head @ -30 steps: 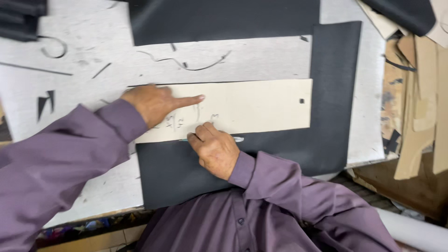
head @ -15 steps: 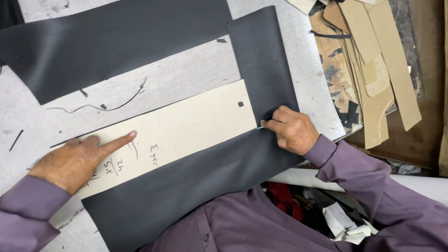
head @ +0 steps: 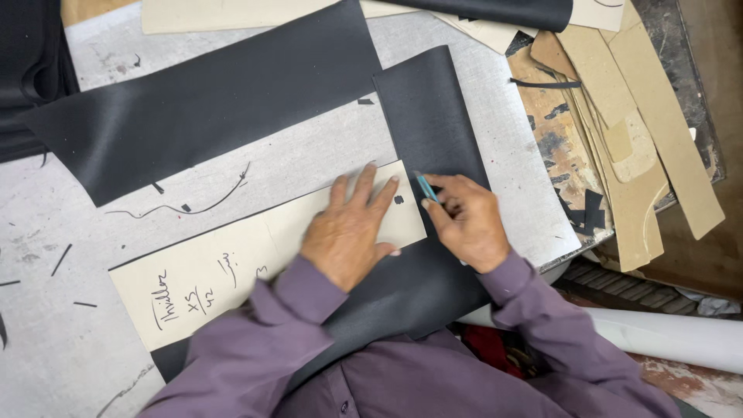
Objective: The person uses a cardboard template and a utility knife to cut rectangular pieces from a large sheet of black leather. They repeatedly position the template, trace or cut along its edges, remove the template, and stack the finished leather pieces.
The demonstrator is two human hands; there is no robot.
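Grey table (head: 480, 155) | right hand (head: 464, 220) hides blade (head: 426, 187) handle | card (head: 232, 271) part-covered

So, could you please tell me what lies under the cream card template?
A black leather-like sheet lies under the cream card template, on the grey worktable. The left hand and purple sleeve cover part of both.

Open tabletop (head: 309, 151) left; cardboard stack (head: 619, 116) right

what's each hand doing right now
Left hand: open, flat on the cream card template.
Right hand: closed on a small blue-handled tool.
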